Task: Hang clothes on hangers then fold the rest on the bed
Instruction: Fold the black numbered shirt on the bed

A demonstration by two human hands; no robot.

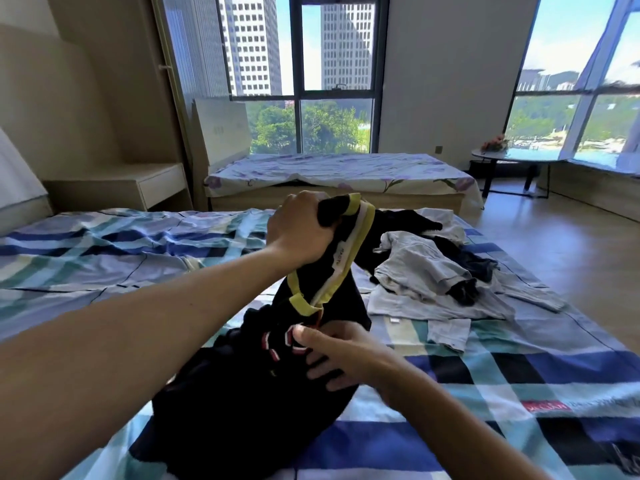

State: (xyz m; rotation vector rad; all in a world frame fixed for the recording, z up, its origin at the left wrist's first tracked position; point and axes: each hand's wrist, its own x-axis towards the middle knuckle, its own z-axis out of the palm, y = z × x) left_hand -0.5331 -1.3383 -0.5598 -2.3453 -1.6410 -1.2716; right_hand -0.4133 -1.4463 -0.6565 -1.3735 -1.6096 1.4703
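A black garment (pixel 242 393) with a yellow-and-white collar band hangs lifted above the checked bed (pixel 104 244). My left hand (pixel 301 230) grips the garment's collar at the top, fist closed round the fabric. Lower down, my right hand (pixel 332 351) pinches the black cloth near a small red-and-white patch, thumb on top and fingers curled underneath. The garment's lower part trails onto the sheet in front of me. No hanger is in view.
A pile of pale grey and dark clothes (pixel 433 271) lies on the bed's right side. A second bed (pixel 346 171) with a floral sheet stands beyond. A bedside shelf (pixel 156 185) is at left, a round table (pixel 512 157) by the right window, wood floor (pixel 554 244) between.
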